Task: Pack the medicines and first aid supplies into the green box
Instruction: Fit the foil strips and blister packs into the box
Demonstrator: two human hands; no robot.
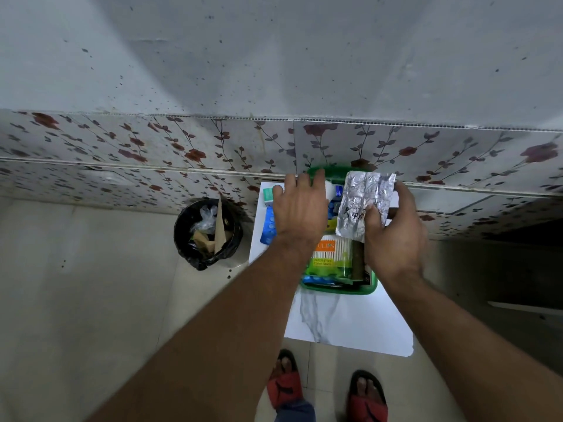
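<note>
The right hand (pixel 396 236) grips a silver blister strip (pixel 362 202) above the green box (pixel 338 289) on the bench (pixel 350 324). The left hand (pixel 300 208), fingers spread and empty, hovers over the box's left edge.

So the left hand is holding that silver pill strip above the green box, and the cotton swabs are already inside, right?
Not quite: the head view shows the right hand holding the silver pill strip above the green box. The cotton swabs are indeed already inside.
</note>
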